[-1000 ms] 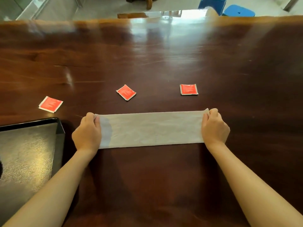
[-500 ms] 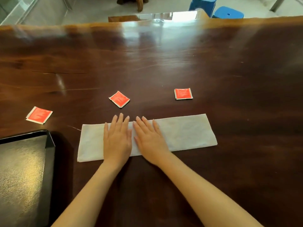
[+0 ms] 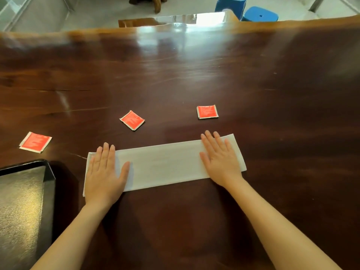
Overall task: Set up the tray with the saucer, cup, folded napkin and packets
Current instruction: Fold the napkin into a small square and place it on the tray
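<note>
Far left: black tray [image 3: 49, 173], only its corner in view, nothing visible on the part shown. Just beyond it, a red packet [image 3: 35, 142] flat on the tabletop [image 3: 272, 94]. Next, left hand [image 3: 104, 172] spread wide open, palm down, pressing the left end of the white napkin [image 3: 165, 164], gripping nothing. Napkin folded into a long strip, lying flat just right of the tray. Beyond its middle, a second packet [image 3: 132, 120]; further right, a third packet [image 3: 207, 111]. Right hand [image 3: 221, 159] likewise flat and open on the napkin's right end. Best done by pressing evenly outward to sharpen the crease, keeping long edges aligned before folding end to end. No saucer or cup in view.
</note>
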{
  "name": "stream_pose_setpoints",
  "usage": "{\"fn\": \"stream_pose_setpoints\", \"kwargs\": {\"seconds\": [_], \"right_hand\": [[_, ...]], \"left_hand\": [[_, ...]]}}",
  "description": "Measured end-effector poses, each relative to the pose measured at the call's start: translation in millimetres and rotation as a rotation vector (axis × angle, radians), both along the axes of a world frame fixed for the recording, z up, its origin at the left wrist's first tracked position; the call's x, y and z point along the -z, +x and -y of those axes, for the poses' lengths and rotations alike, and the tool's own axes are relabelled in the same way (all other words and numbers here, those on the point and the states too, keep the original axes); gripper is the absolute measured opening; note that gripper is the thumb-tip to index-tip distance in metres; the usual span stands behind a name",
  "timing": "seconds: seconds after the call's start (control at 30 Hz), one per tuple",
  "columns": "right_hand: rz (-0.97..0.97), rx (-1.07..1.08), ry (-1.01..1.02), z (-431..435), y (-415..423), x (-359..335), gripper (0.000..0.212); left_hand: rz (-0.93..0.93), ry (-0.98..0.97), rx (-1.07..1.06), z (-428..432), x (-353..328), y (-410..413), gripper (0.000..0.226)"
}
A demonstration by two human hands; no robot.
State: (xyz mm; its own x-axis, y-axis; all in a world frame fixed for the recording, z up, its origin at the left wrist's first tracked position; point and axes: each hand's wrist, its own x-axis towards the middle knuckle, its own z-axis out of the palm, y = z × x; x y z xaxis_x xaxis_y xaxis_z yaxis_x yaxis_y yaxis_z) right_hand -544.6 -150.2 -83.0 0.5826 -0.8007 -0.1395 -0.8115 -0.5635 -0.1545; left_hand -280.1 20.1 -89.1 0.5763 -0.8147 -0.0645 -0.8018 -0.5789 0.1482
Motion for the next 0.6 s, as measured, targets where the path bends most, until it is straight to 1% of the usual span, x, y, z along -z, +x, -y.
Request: {"fn": "stream_pose_setpoints", "kwargs": {"seconds": [0.1,0.17,0.27,0.33,0.43,0.5,0.53,0.57,0.6], "right_hand": [[-0.055,0.055,-0.019,11.7,-24.7,-2.7,0.063],[-0.056,0.074,-0.007,13.5,-28.9,-3.4,0.057],[-0.051,0.079,0.004,13.2,-27.3,-4.0,0.057],[-0.006,0.104,0.005,13.7,-28.9,-3.0,0.057],[0.164,0.331,-0.026,9.2,-37.8,-9.0,0.057],[0.18,0.425,-0.116,0.0,-44.3,-16.7,0.052],[0.179,0.442,-0.147,-5.0,-46.6,-20.2,0.049],[0.192,0.47,-0.138,-9.4,-47.7,-23.7,0.046],[0.219,0.515,-0.088,-13.0,-48.5,-27.7,0.046]], "left_hand": [[0.013,-0.007,-0.001,0.5,-0.2,-0.3,0.086],[0.018,-0.003,0.002,0.2,-0.8,-0.5,0.086],[0.005,0.006,-0.002,0.9,-0.8,-0.3,0.086],[-0.011,0.009,-0.004,0.9,-1.0,1.2,0.084],[-0.064,-0.015,-0.009,3.2,-5.9,1.5,0.071],[-0.062,-0.072,0.07,4.6,-10.4,-11.4,0.065],[-0.065,-0.091,0.142,6.3,-12.9,-22.7,0.066],[-0.082,-0.094,0.221,8.2,-15.4,-36.6,0.069],[-0.113,-0.088,0.287,9.3,-16.1,-51.6,0.071]]}}
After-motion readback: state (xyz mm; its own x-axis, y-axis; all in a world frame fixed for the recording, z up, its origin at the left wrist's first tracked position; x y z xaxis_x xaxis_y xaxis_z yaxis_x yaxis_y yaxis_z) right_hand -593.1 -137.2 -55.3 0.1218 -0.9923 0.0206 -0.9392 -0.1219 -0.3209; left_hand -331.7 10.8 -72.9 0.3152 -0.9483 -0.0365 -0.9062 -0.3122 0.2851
